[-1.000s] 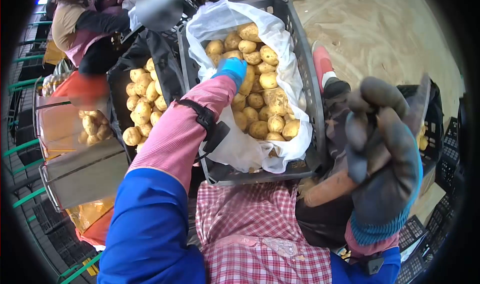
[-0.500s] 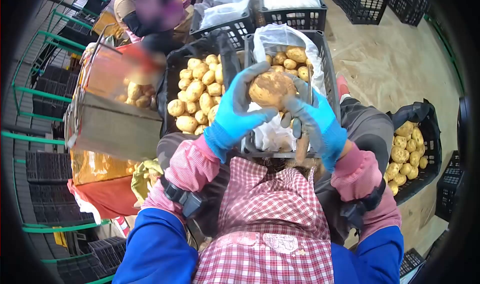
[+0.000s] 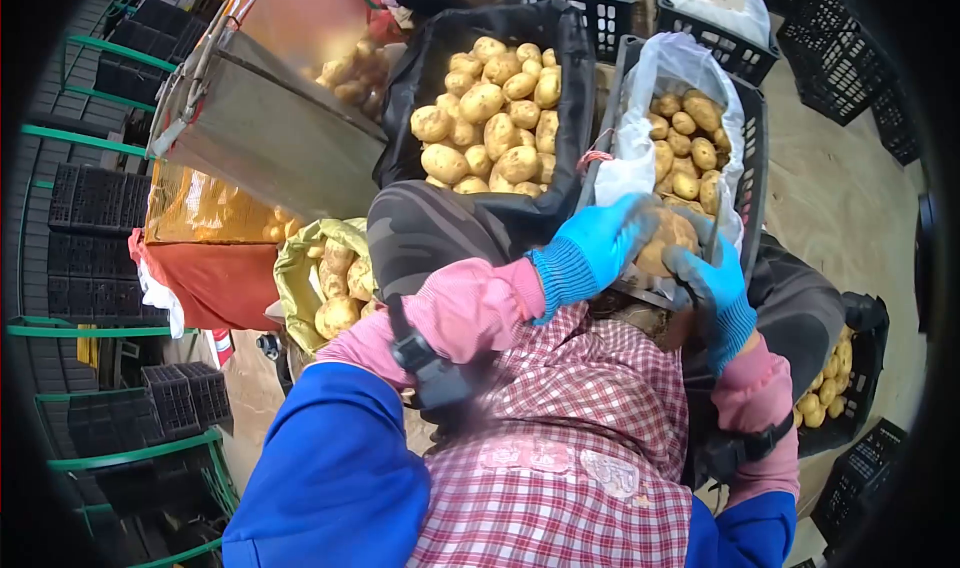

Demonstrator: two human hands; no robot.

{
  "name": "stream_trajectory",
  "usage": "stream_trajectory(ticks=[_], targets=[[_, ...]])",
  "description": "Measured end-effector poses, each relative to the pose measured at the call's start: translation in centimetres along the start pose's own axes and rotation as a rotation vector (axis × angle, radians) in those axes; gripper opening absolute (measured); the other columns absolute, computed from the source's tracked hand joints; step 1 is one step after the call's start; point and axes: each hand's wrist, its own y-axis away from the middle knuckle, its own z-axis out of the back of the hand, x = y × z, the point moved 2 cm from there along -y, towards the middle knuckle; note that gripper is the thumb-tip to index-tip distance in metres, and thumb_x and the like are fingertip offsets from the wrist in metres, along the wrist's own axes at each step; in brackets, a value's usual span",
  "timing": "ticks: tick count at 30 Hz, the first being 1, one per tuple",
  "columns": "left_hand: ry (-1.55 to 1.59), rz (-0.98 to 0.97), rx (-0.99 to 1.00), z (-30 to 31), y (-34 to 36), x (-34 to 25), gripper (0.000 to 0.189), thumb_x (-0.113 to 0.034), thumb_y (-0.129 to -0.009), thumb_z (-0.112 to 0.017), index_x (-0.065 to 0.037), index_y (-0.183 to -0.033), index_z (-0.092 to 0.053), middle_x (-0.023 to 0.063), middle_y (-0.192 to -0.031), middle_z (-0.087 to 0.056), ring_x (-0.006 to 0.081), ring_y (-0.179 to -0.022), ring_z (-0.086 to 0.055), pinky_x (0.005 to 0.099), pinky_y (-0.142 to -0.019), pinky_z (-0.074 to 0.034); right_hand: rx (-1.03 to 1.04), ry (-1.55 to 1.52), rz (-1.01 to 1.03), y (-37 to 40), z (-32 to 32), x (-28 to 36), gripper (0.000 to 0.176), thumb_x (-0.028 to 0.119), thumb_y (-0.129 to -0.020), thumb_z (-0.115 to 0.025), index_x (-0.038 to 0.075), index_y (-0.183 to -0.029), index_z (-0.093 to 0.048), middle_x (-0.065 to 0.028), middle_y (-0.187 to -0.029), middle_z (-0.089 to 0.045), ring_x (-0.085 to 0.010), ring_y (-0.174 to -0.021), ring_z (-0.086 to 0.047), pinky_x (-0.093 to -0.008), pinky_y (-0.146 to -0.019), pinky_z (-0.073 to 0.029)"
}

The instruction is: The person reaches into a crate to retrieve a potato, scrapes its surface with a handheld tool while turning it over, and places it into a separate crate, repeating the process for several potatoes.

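Observation:
A large brownish potato [image 3: 668, 240] is between my two blue-gloved hands, low over the near end of a black crate [image 3: 752, 158] with a white liner and several potatoes [image 3: 690, 148]. My left hand [image 3: 600, 246] is wrapped round its left side. My right hand [image 3: 715, 283] closes on its right side, and a thin upright blade-like edge shows by the fingers; what that is cannot be made out. Left of this crate stands a black-lined crate [image 3: 397, 148] of yellow potatoes [image 3: 500, 118].
A green sack [image 3: 292, 293] of potatoes lies at the left, beside a red cloth [image 3: 215, 283] and a grey panel [image 3: 270, 118]. Another black crate [image 3: 862, 388] of potatoes is at the right. More crates [image 3: 835, 53] stand at the top. Part of another person shows at the top.
The view has turned left, so the crates appear further right. My hands have come down closer to my body with the large potato still between them. The green sack shows more fully.

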Motion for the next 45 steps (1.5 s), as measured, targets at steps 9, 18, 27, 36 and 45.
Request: stream_trajectory(ticks=[9,18,27,36,45], targets=[[-0.718,0.303,-0.079,28.7,-3.7,15.8,0.023,-0.016,-0.087,-0.062,-0.007,-0.106,-0.072,0.0168,-0.093,-0.072,0.0270,-0.085,-0.068,0.0372,-0.080,-0.054,-0.286,0.028,-0.077,-1.6,1.8,0.8,0.047,0.031,-0.095,-0.063,0.003,-0.132,-0.054,-0.0004,-0.086,-0.060,-0.0062,-0.060,-0.051,-0.0207,-0.052,-0.040],[-0.740,0.774,-0.023,31.5,-4.6,26.6,0.032,-0.032,-0.091,-0.068,-0.005,-0.108,-0.072,0.0166,-0.083,-0.071,0.0275,-0.076,-0.071,0.0396,-0.074,-0.055,-0.260,0.012,-0.129,-3.0,0.7,0.2,0.054,0.033,-0.093,-0.065,0.002,-0.135,-0.051,0.0002,-0.088,-0.061,-0.0039,-0.059,-0.049,-0.0180,-0.051,-0.037],[-0.566,0.802,0.193,29.3,-2.4,28.4,0.036,-0.012,-0.094,-0.057,-0.006,-0.130,-0.064,0.0138,-0.088,-0.073,0.0223,-0.057,-0.068,0.0354,-0.057,-0.056,-0.336,0.080,-0.175,-3.2,1.6,-1.2,0.056,0.032,-0.089,-0.065,0.000,-0.134,-0.055,-0.0003,-0.089,-0.063,-0.0044,-0.062,-0.050,-0.0188,-0.053,-0.038],[-0.085,0.827,-0.271,26.7,-1.2,27.2,0.032,-0.026,-0.101,-0.056,-0.006,-0.126,-0.062,0.0077,-0.082,-0.071,0.0147,-0.045,-0.060,0.0283,-0.042,-0.044,-0.359,0.116,-0.158,-3.8,1.0,-1.9,0.033,0.038,-0.094,-0.063,0.007,-0.104,-0.060,0.0031,-0.068,-0.054,-0.0066,-0.052,-0.046,-0.0220,-0.046,-0.035],[-0.706,0.694,-0.566,24.8,-0.6,29.4,0.033,-0.034,-0.098,-0.060,-0.003,-0.110,-0.062,0.0256,-0.100,-0.069,0.0427,-0.099,-0.066,0.0489,-0.086,-0.052,-0.315,0.085,-0.236,-4.1,1.8,-2.8,0.057,0.030,-0.089,-0.067,0.003,-0.137,-0.051,0.0026,-0.087,-0.060,-0.0038,-0.058,-0.050,-0.0180,-0.050,-0.038]])
